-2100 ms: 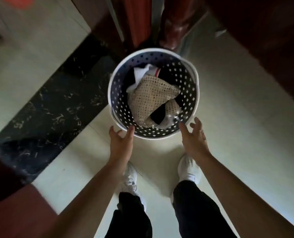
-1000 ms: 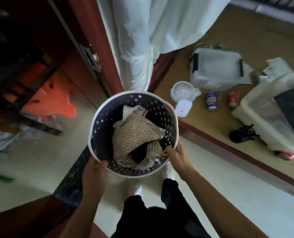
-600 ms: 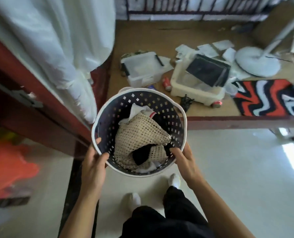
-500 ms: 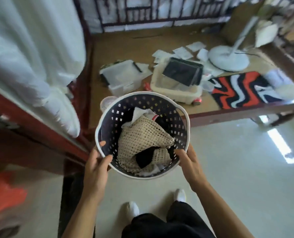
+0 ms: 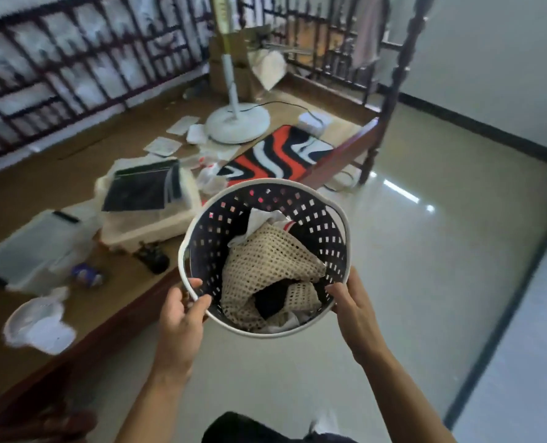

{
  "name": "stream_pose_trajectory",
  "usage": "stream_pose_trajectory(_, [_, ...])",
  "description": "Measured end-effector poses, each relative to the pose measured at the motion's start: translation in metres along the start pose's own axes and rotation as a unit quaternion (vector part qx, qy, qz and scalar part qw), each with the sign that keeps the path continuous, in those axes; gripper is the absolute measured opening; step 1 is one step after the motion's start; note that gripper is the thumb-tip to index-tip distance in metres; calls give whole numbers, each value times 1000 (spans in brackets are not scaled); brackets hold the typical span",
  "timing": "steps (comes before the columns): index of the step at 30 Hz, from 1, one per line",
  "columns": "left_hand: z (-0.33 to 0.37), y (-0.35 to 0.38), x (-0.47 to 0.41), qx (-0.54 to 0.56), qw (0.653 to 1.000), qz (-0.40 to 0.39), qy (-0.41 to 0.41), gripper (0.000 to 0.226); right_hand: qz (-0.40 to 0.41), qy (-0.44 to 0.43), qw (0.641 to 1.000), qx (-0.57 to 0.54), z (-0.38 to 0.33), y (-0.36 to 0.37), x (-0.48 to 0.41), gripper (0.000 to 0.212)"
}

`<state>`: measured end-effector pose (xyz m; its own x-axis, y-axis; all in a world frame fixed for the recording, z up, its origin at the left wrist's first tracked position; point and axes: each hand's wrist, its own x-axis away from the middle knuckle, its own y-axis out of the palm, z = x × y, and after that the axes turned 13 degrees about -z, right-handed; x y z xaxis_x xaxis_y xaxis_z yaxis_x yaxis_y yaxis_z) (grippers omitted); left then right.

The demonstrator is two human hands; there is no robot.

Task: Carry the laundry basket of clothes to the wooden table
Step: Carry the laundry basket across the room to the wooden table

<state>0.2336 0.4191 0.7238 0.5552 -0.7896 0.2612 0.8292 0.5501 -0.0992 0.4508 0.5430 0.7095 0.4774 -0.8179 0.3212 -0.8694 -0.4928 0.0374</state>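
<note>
Gripping the laundry basket [image 5: 336,215] rim, your left hand [image 5: 179,318] and right hand [image 5: 355,311] clasp its near edge. A beige knit garment [image 5: 265,266] lies inside, and the wooden table [image 5: 51,187] stands left.

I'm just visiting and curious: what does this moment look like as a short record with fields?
Carried item: laundry basket, round, perforated, white rim
Contents: beige mesh garment over dark and white clothes
Left hand: grips the near-left rim
Right hand: grips the near-right rim
Basket position: held in the air above the pale tiled floor
To the left: wooden platform with plastic bins, a fan base and a red, black and white mat
</note>
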Motion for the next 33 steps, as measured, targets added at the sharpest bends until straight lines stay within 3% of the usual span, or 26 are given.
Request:
stream_pose_trajectory(10, [43,175,-116,-19,992,-119,-39,31,89,17,995,-30,-23,-167,-77,60])
stream_pose_trajectory(14, [69,261,-189,-15,984,-177,-26,35,141,20,989,-45,-46,-235,-129,50])
stream_pose_trajectory(25, [174,533,-342,-55,918,-393,24,48,341,-27,932,-122,-114,-438,-215,47])
stream_pose_trajectory(29, [191,637,-385,-76,902,-424,35,51,369,-33,917,-146,-118,-521,-260,52])
stream_pose_trajectory(33, [214,724,-426,-88,907,-411,33,52,356,-32,923,-142,-138,-607,-314,53])
